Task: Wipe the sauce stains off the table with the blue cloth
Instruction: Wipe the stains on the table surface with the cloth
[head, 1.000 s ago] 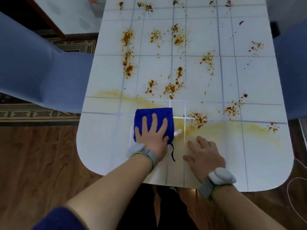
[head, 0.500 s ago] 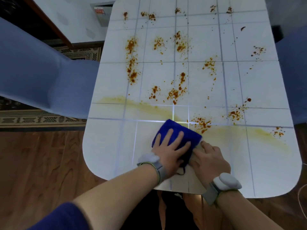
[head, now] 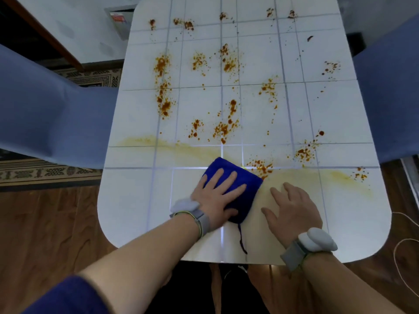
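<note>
The blue cloth [head: 248, 196], folded into a thick pad, lies flat on the white tiled table [head: 136, 200] near its 6 o'clock edge, the end closest to the person. The left hand [head: 217, 197] presses down on the cloth with fingers straight and spread, pointing toward 1 o'clock; none curl round the fabric. A thin blue loop [head: 241, 239] trails from the cloth's near corner toward 6 o'clock.

Just beside the cloth at 3 o'clock, apart from it, the right hand [head: 292, 209] rests flat on the tabletop, fingers extended and holding nothing. Each wrist carries a grey band with a pale rounded unit, the left wristband [head: 192, 208] and the right wristband [head: 315, 240].

A cluster of orange-brown spatter [head: 260, 167] meets the cloth's 2 o'clock corner. Further sauce stains [head: 223, 129] dot the tiles from 12 o'clock of the cloth out to the table's far end. A pale yellow smear [head: 299, 175] bands the table from 9 o'clock to 3 o'clock, running past the cloth and the right fingertips.

A blue chair [head: 45, 109] stands at the table's 9 o'clock side, and a second blue chair [head: 390, 98] at 3 o'clock. A patterned rug [head: 45, 173] and wood floor [head: 45, 223] lie below, with a pale cord [head: 402, 245] on the floor at 4 o'clock.
</note>
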`<move>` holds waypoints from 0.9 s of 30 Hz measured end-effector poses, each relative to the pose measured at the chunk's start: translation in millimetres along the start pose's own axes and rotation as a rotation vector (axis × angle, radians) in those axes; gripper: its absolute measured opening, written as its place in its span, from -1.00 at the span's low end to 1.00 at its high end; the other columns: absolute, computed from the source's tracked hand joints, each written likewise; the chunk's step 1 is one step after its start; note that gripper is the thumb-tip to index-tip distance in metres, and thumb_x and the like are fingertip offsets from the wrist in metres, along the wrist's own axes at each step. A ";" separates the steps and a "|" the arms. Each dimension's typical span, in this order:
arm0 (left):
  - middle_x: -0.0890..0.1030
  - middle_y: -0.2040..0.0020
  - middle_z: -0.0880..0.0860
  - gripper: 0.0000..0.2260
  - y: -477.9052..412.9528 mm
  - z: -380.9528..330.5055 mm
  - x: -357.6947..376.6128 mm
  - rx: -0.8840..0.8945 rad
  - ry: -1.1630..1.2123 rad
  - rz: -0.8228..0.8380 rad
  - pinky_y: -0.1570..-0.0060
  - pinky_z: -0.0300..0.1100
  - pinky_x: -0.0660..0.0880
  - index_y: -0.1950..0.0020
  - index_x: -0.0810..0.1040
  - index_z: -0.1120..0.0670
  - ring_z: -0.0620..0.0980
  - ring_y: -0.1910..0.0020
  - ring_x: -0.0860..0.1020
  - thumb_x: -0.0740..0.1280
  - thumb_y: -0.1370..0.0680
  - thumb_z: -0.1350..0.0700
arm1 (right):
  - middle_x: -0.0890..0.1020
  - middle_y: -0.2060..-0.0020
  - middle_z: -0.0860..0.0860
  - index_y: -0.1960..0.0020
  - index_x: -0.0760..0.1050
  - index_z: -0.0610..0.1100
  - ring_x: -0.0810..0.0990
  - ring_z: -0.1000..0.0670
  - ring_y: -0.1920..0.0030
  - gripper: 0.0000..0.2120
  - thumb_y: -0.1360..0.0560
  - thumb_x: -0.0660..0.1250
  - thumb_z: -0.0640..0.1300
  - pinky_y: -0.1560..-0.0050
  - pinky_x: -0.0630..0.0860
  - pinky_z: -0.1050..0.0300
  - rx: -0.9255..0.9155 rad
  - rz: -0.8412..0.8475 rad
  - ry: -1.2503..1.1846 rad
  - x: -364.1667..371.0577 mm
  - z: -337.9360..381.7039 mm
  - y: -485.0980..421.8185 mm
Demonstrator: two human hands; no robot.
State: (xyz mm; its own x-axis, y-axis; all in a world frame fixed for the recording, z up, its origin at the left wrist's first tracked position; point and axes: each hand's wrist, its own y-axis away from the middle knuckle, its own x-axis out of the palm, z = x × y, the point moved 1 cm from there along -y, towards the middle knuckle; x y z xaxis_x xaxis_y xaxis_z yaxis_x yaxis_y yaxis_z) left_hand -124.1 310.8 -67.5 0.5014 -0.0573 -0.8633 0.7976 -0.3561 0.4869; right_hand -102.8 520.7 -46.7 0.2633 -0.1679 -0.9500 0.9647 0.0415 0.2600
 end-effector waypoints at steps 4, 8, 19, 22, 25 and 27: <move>-0.27 -0.59 -0.05 -0.42 -13.4 -19.7 -7.0 -0.282 0.115 -0.011 -0.48 0.22 -0.16 -0.55 -0.20 -0.25 0.16 -0.54 -0.28 0.06 -0.64 -0.18 | 0.25 -0.46 -0.07 -0.44 0.25 0.10 0.20 -0.18 -0.43 -0.39 -0.47 0.18 0.32 -0.29 0.34 -0.10 0.134 0.151 0.103 -6.9 -16.8 0.6; -0.08 -0.61 -0.07 -0.39 -6.5 -67.5 14.7 0.043 0.048 -0.090 -0.44 0.33 -0.02 -0.55 0.02 -0.28 0.22 -0.56 -0.12 0.24 -0.57 -0.17 | 0.12 -0.52 -0.02 -0.51 0.10 0.14 0.09 -0.19 -0.47 -0.35 -0.50 0.15 0.30 -0.39 0.27 -0.07 0.136 0.220 -0.010 -6.1 -28.4 -1.7; -0.14 -0.60 -0.08 -0.43 -32.1 -92.6 -5.3 0.126 -0.008 0.003 -0.46 0.26 -0.13 -0.57 -0.07 -0.25 0.18 -0.56 -0.21 0.14 -0.64 -0.13 | 0.17 -0.51 0.00 -0.44 0.23 0.07 0.15 -0.12 -0.46 -0.39 -0.47 -0.03 0.30 -0.35 0.28 0.00 0.069 0.270 0.024 -5.5 -44.3 -4.6; -0.20 -0.60 -0.10 -0.34 -54.9 -44.6 -20.4 0.082 -0.073 0.033 -0.50 0.16 -0.12 -0.55 -0.14 -0.29 0.11 -0.57 -0.21 0.17 -0.57 -0.25 | 0.01 -0.54 0.03 -0.53 0.02 0.09 0.02 -0.15 -0.49 -0.33 -0.53 0.10 0.31 -0.39 0.21 -0.01 0.099 0.326 -0.006 -6.7 -45.5 -3.0; -0.28 -0.58 -0.08 -0.31 -66.6 -42.4 -38.0 -0.161 0.040 0.064 -0.50 0.18 -0.12 -0.55 -0.21 -0.27 0.14 -0.56 -0.26 0.16 -0.57 -0.27 | -0.04 -0.55 0.05 -0.54 -0.03 0.10 -0.02 -0.15 -0.50 -0.32 -0.53 0.09 0.32 -0.40 0.22 -0.02 0.095 0.326 -0.016 -10.3 -46.3 -2.8; -0.29 -0.58 -0.06 -0.31 -54.4 -67.5 -32.1 -0.162 0.070 0.066 -0.48 0.22 -0.14 -0.55 -0.20 -0.25 0.17 -0.55 -0.28 0.17 -0.57 -0.23 | -0.04 -0.55 0.06 -0.54 -0.03 0.11 -0.02 -0.14 -0.50 -0.32 -0.53 0.09 0.32 -0.39 0.23 -0.02 0.100 0.340 -0.025 -13.6 -46.7 -3.2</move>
State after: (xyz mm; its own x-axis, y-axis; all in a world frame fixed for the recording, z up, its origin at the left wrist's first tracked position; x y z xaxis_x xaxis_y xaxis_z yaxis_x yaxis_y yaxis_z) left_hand -161.0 395.0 -57.3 0.5718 -0.0082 -0.8204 0.8031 -0.1988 0.5617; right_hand -109.2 568.9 -42.7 0.5678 -0.1854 -0.8020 0.8165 0.0033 0.5773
